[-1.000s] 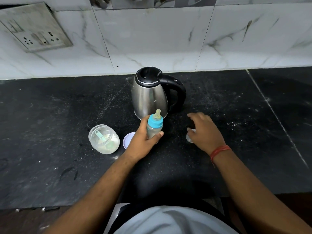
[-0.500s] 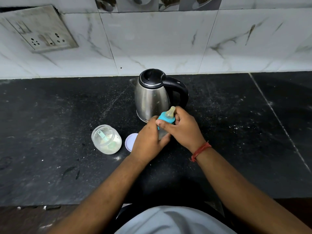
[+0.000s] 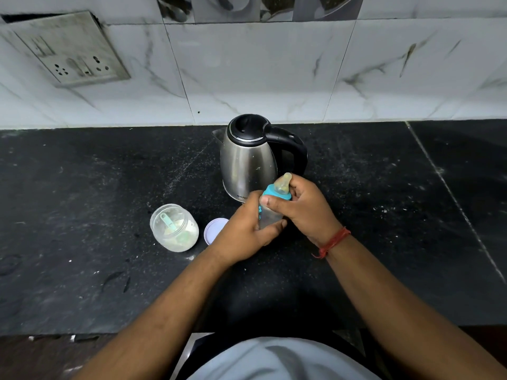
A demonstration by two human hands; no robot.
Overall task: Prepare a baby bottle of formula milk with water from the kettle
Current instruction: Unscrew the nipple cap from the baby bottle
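A baby bottle (image 3: 267, 216) with a blue collar and a yellowish teat stands on the black counter, just in front of the steel kettle (image 3: 248, 163). My left hand (image 3: 244, 234) grips the bottle's clear body from the left. My right hand (image 3: 304, 209) holds the blue collar (image 3: 270, 191) at the top, thumb across its front. The kettle has its black lid down and its handle pointing right. An open clear jar (image 3: 174, 227) with pale powder and a green scoop inside sits to the left, with its white lid (image 3: 215, 230) lying flat beside it.
The black stone counter (image 3: 82, 201) stretches wide on both sides, dusted with white specks. A marble-tiled wall with a socket plate (image 3: 68, 50) rises behind the kettle. The counter's front edge runs just above my light-clothed body at the bottom.
My right hand left a small clear cap on the counter to the right and came over to the bottle's collar. The left hand has kept hold of the bottle.
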